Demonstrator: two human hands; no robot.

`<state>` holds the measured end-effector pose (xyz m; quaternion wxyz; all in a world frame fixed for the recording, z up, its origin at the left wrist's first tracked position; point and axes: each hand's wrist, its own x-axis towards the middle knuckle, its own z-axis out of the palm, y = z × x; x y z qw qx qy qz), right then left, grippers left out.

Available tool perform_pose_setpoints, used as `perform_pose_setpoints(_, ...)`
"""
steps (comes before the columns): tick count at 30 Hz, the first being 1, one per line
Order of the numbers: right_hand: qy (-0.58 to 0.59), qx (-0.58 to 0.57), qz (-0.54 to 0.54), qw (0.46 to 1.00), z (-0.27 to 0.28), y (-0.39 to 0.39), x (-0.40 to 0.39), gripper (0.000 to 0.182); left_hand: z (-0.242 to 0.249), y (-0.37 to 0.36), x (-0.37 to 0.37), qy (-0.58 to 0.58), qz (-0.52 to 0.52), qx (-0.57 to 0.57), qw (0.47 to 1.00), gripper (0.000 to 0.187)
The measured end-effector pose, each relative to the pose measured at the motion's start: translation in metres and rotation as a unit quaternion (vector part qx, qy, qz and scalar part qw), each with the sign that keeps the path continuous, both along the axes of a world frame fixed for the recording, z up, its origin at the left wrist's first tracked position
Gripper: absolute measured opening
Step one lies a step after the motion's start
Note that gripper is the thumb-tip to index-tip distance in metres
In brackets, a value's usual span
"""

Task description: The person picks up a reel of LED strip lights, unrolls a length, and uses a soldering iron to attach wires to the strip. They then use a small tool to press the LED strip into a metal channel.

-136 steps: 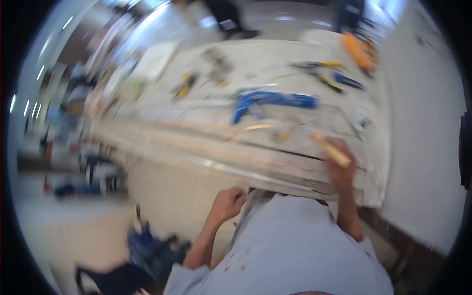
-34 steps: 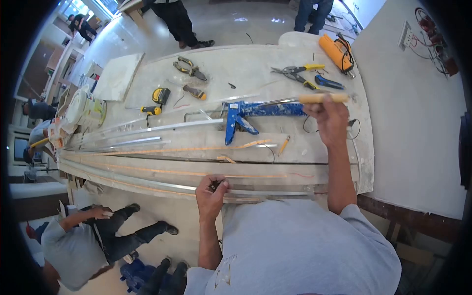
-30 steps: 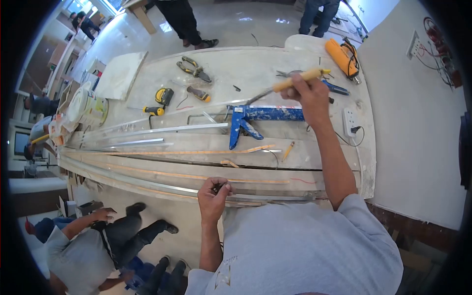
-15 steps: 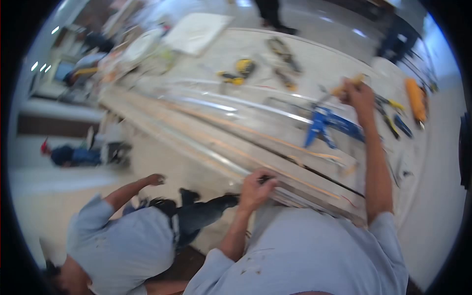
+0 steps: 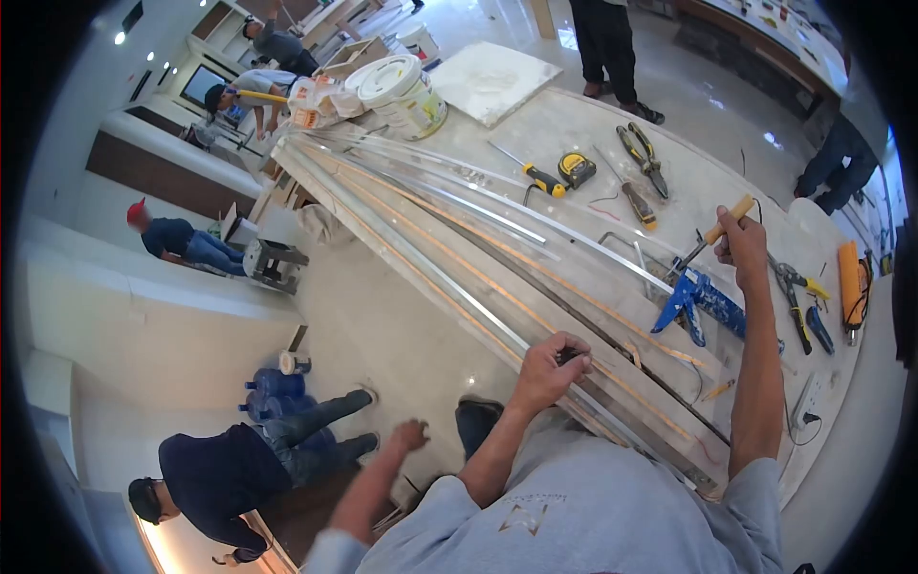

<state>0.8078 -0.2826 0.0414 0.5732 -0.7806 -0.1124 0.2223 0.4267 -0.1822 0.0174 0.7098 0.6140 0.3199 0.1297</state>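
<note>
both hold: left hand [image 5: 549, 375], something dark [image 5: 569, 357] near table edge [image 5: 411, 271]; right hand [image 5: 746, 251], wooden handle [image 5: 745, 207].

We count two screwdrivers [image 5: 543, 180], one tape measure [image 5: 576, 169] and one pair of pliers [image 5: 643, 158] beyond our left hand [image 5: 550, 373]. In our right hand [image 5: 744, 247] we have one wooden-handled tool [image 5: 729, 219]; just beside it, one caulking gun [image 5: 719, 306]. To its right we count one pair of snips [image 5: 790, 279], one blue knife [image 5: 819, 330] and one orange tool [image 5: 850, 287].
</note>
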Motion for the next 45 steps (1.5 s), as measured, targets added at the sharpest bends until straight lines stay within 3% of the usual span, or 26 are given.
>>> perform_pose_setpoints(6,-0.008,-0.006,0.011,1.0,0.001,-0.006,-0.006,0.049,-0.001,0.013,-0.002,0.002,0.01,0.013,1.0,0.016)
perform_pose_setpoints(10,-0.057,-0.087,0.058,0.993,0.003,-0.031,-0.012,0.051,-0.01,0.021,-0.005,-0.014,0.024,0.034,0.999,0.02)
perform_pose_setpoints(12,-0.062,-0.073,0.038,0.995,-0.006,-0.046,-0.027,0.05,-0.004,0.027,-0.005,-0.032,0.04,0.036,0.998,0.022)
perform_pose_setpoints(14,-0.105,-0.07,0.06,0.99,0.023,-0.059,-0.072,0.046,-0.004,0.025,0.004,-0.047,0.034,0.021,0.998,0.024)
perform_pose_setpoints(17,-0.117,-0.035,0.118,0.985,0.022,-0.081,-0.117,0.04,0.002,0.027,0.014,-0.085,0.041,0.008,0.995,0.032)
perform_pose_setpoints(20,-0.017,0.05,0.139,0.989,0.03,-0.084,-0.168,0.032,0.016,0.018,0.024,-0.11,0.044,-0.032,0.993,0.034)
perform_pose_setpoints(25,0.036,0.105,0.174,0.978,0.022,-0.076,-0.227,0.028,0.035,-0.012,0.036,-0.068,0.039,0.083,0.993,0.043)
perform_pose_setpoints(26,-0.057,0.094,0.199,0.974,0.012,-0.077,-0.231,0.026,0.044,-0.014,0.034,-0.033,0.027,0.085,0.996,0.044)
perform_pose_setpoints(27,-0.184,0.094,0.174,0.963,0.015,-0.076,-0.239,0.026,0.043,-0.016,0.035,-0.037,0.013,0.097,0.995,0.041)
perform_pose_setpoints(28,-0.059,0.062,0.129,0.988,0.011,-0.077,-0.25,0.027,0.047,-0.017,0.037,-0.023,-0.026,0.125,0.992,0.04)
perform_pose_setpoints(30,-0.073,0.144,0.053,0.985,0.011,-0.085,-0.262,0.022,0.045,-0.028,0.041,-0.063,-0.049,0.049,0.996,0.04)
perform_pose_setpoints(33,-0.057,0.091,0.013,0.994,0.012,-0.109,-0.284,0.019,0.034,-0.032,0.038,-0.044,-0.123,0.015,0.991,0.042)
perform_pose_setpoints(35,0.051,0.162,-0.022,0.985,0.012,-0.122,-0.303,0.018,0.036,-0.037,0.033,-0.016,-0.184,-0.02,0.983,0.044)
perform_pose_setpoints(38,0.035,0.105,-0.086,0.99,0.004,-0.14,-0.31,0.015,0.041,-0.042,0.042,-0.012,-0.27,-0.048,0.962,0.045)
perform_pose_setpoints(39,0.094,0.15,-0.149,0.973,0.004,-0.158,-0.313,0.013,0.041,-0.041,0.041,-0.008,-0.276,-0.055,0.96,0.045)
perform_pose_setpoints(40,0.09,0.157,-0.221,0.958,-0.002,-0.179,-0.311,0.012,0.04,-0.036,0.04,-0.032,-0.348,0.123,0.929,0.045)
perform_pose_setpoints(41,0.065,0.092,-0.255,0.96,-0.003,-0.208,-0.304,0.013,0.038,-0.028,0.039,-0.057,-0.407,0.299,0.861,0.045)
perform_pose_setpoints(42,0.036,0.081,-0.327,0.941,0.001,-0.229,-0.295,0.014,0.034,-0.022,0.037,-0.057,-0.409,0.297,0.861,0.045)
perform_pose_setpoints(44,-0.021,-0.019,-0.37,0.929,-0.003,-0.282,-0.272,0.016,0.016,-0.013,0.034,-0.114,-0.385,0.501,0.767,0.045)
perform_pose_setpoints(45,-0.046,-0.038,-0.386,0.921,-0.013,-0.298,-0.256,0.018,0.009,-0.007,0.035,-0.116,-0.385,0.5,0.767,0.045)
